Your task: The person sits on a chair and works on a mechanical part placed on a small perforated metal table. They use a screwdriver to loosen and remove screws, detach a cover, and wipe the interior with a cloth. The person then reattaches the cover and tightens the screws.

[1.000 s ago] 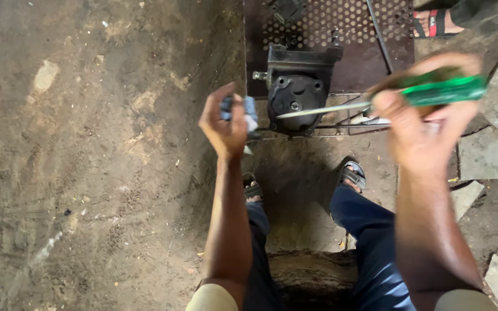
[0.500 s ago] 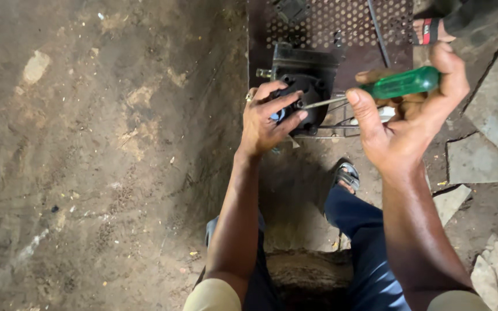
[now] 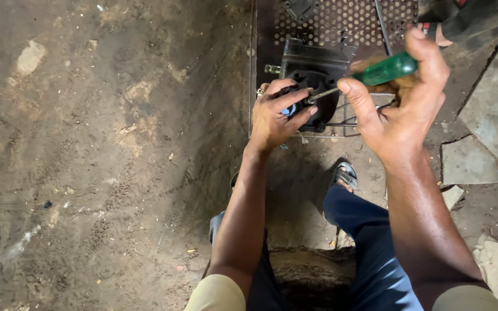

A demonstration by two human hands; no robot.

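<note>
Fingers [image 3: 295, 99] of the left hand [image 3: 278, 115] are spread and curled over the front of a black machine part [image 3: 318, 98], with the fingertips pressing on its rounded face and something small and blue showing beneath them (what it is cannot be told). Over on the other side, the right hand [image 3: 399, 109] is closed round a screwdriver [image 3: 376, 74] with a green handle; thumb and fingers wrap the handle, and the forefinger stretches along toward the metal shaft. That shaft slants down to the left, and its tip meets the black part just beside the left fingertips.

Behind and above the black part stands a dark metal box [image 3: 312, 55], and the part sits against its front. Both rest at the near edge of a perforated metal sheet [image 3: 341, 20], rusty brown and dotted with round holes, which fills the top of the view. A thin rod [image 3: 383, 26] lies slanted across that sheet.

Below the hands, the person's legs in blue trousers [image 3: 370, 247] are parted, and one foot in a sandal [image 3: 346, 174] is set on the ground near the right forearm. Bare, packed dirt floor [image 3: 99, 161] spreads to the left, marked with scuffs and pale patches. Flat broken slabs [image 3: 468, 161] lie to the right of the right arm, well apart from the black part.
</note>
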